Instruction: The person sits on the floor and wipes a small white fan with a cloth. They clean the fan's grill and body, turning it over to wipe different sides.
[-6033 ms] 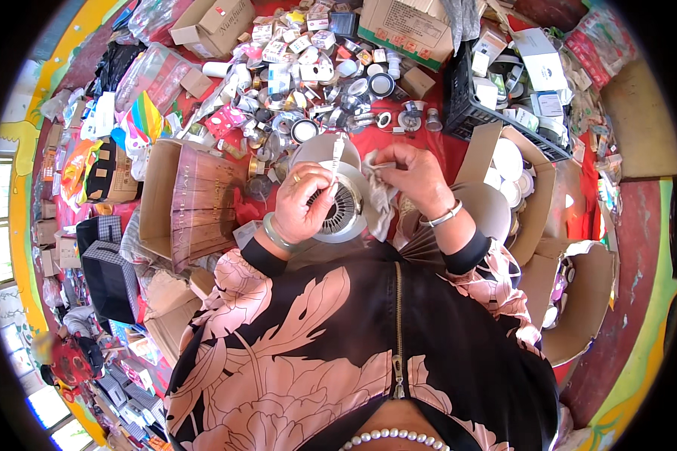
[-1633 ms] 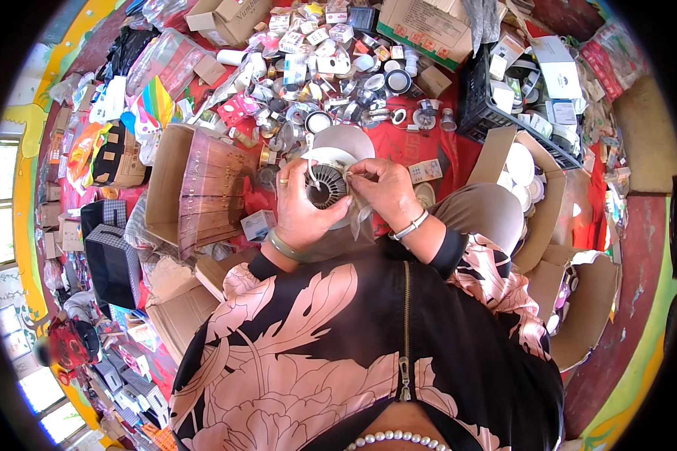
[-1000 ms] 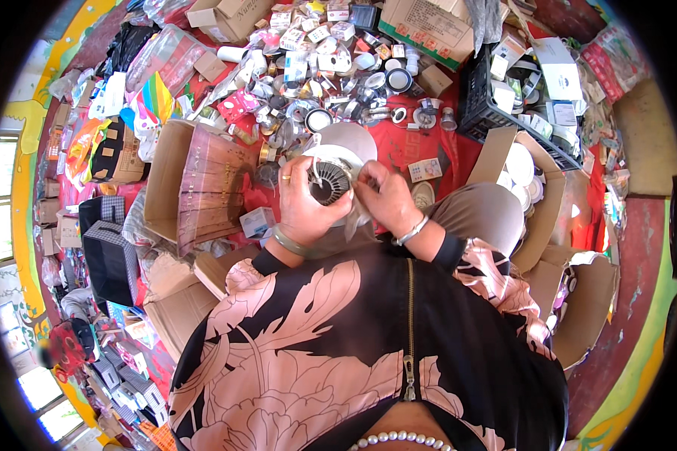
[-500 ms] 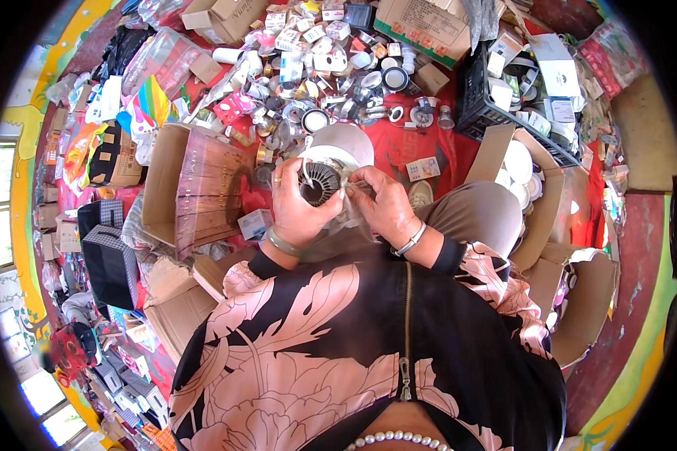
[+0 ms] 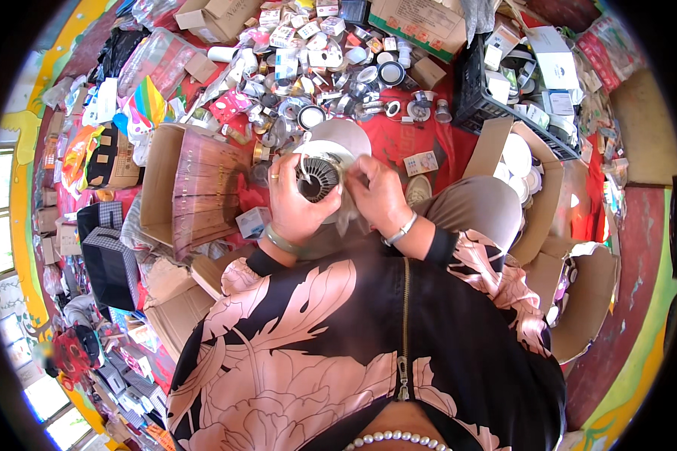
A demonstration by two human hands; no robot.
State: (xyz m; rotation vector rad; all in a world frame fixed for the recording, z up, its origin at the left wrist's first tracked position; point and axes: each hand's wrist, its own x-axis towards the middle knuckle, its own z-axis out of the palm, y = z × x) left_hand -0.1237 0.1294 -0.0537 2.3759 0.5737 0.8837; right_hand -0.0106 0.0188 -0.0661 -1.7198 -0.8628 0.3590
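Note:
In my left hand (image 5: 292, 203) is a downlight (image 5: 317, 180), a round lamp with a black finned heat sink and a white rim. A short white wire (image 5: 305, 167) stands out of its finned side. My left fingers and thumb curl round its edge. At its right side my right hand (image 5: 377, 194) has thumb and forefinger pinched together. Crumpled clear plastic film (image 5: 346, 218) hangs between the hands; whether the right fingers grip its edge is blurred. Both hands are over my lap, near my knee.
A heap of loose lamps and small boxes (image 5: 316, 56) lies ahead on red cloth. An open carton (image 5: 158, 188) stands left; a carton with white round lamps (image 5: 553, 195) stands right. A black crate (image 5: 470, 98) full of boxes is at the far right.
My right hand has drawn slightly to the right and its fingers have curled in more. The left hand still holds the downlight in nearly the same place.

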